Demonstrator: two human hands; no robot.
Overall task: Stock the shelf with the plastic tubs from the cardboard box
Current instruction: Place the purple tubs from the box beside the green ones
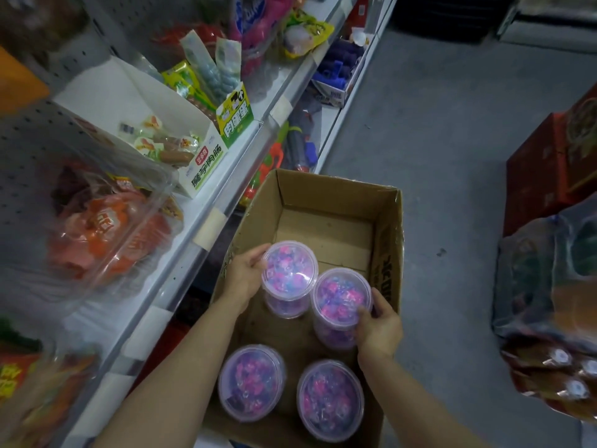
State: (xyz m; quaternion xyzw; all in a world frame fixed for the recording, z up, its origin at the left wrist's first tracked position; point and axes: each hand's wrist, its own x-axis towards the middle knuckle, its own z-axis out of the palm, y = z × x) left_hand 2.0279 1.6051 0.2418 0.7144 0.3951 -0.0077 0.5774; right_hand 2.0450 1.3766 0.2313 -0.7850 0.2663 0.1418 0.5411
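left hand (244, 273) gripping clear lidded tub (288, 274) of pink-purple pieces, right hand (379, 324) gripping second tub (341, 299)

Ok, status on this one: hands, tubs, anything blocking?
Left hand grips far-left tub; right hand grips far-right tub. Two near tubs untouched in cardboard box. Nothing blocking.

Head camera, looking steeply down

One wide-angle view from the person's head faces forward and down, close above the cardboard box (326, 221), with the shelf (181, 263) along its left side.
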